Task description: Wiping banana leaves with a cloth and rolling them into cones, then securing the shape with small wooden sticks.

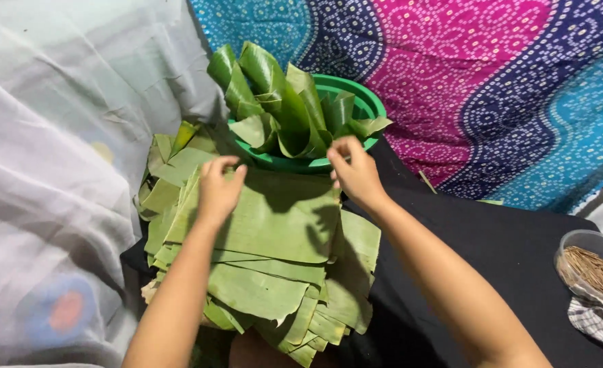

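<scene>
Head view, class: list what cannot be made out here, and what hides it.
- Green basin: inside hidden by curled leaves.
- Leaf stack: lower leaves covered by upper ones; count unclear.
- Clear bowl of sticks: cut by right edge.
- Left hand, right hand: fingertips' grip hidden by the hands' backs.

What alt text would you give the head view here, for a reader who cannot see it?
A person's left hand and right hand grip the far corners of the top banana leaf on a stack of cut leaves. Beyond it, a green basin holds rolled leaves; a clear bowl of thin sticks sits at right.
</scene>
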